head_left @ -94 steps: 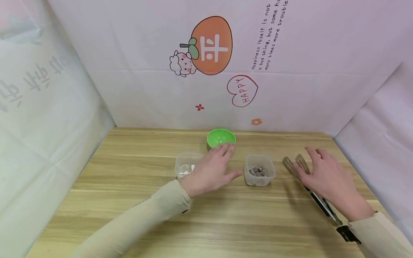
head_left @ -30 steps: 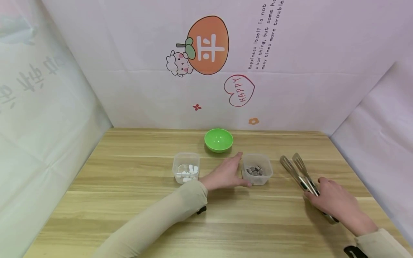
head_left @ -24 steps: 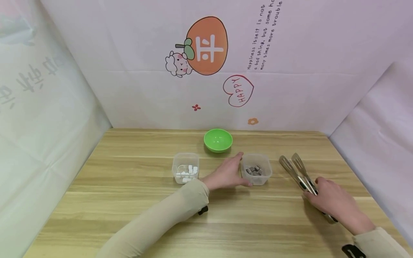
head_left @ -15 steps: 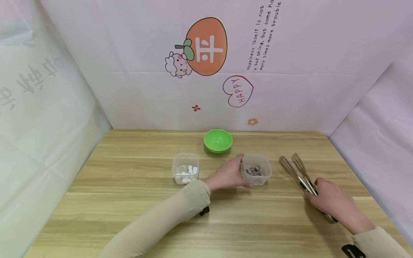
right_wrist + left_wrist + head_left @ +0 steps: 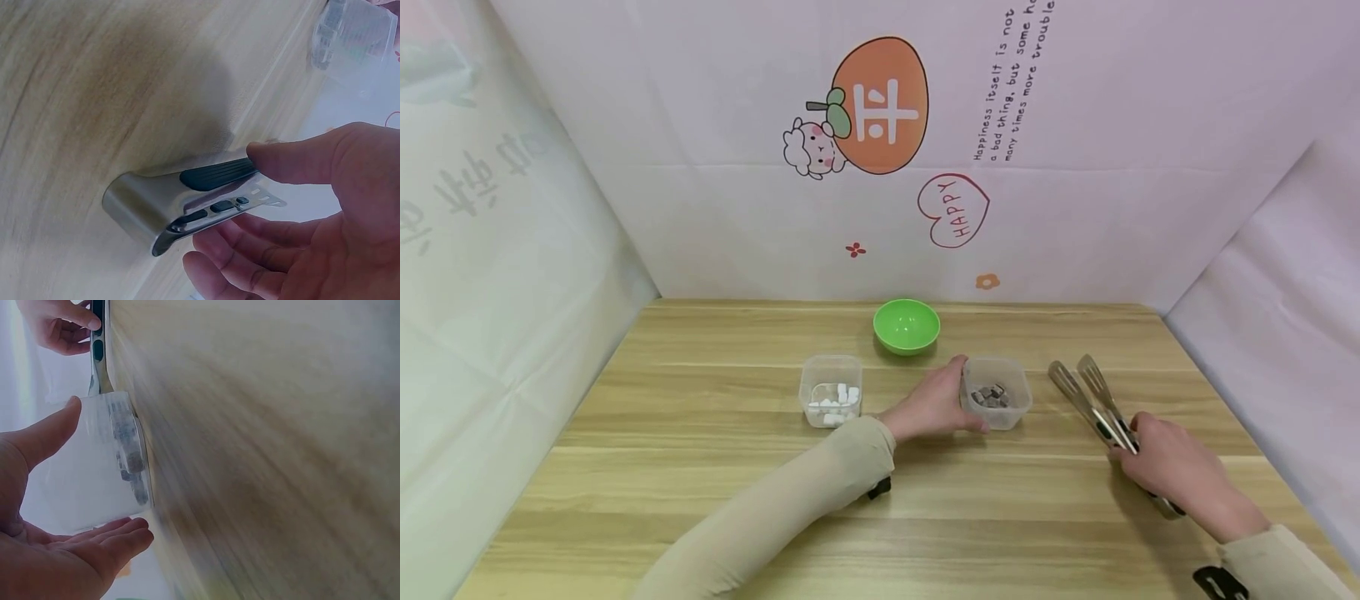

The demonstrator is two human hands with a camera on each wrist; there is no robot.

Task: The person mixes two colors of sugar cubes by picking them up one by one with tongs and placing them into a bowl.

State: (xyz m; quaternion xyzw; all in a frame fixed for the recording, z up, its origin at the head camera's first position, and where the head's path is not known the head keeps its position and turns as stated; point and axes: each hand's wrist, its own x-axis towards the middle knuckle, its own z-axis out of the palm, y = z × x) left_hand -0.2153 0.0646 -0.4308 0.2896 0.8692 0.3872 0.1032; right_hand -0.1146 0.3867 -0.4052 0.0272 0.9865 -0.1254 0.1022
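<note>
My left hand (image 5: 934, 402) holds a clear plastic container (image 5: 1015, 410) by its side, the thumb against one wall and the fingers along the opposite one. Several dark brownish cubes (image 5: 990, 396) lie at its bottom. At the right, my right hand (image 5: 1174, 462) grips metal tongs (image 5: 1078, 400) by their black-padded handles. The right wrist view shows the thumb on one arm of the tongs (image 5: 140, 203) and fingers on the other. The slotted tips point away from me, spread apart. In the left wrist view the container (image 5: 94, 465) sits between thumb and fingers.
Another clear container (image 5: 831, 375) with several white pieces (image 5: 841, 395) stands left of my left forearm. A green bowl (image 5: 907, 327) sits near the back edge of the wooden table (image 5: 715, 400). White printed cloth (image 5: 737, 225) rises behind and at both sides.
My left hand has moved from above the area between the containers to the right-hand container and taken hold of it. My right hand has come down and back onto the tongs' handles.
</note>
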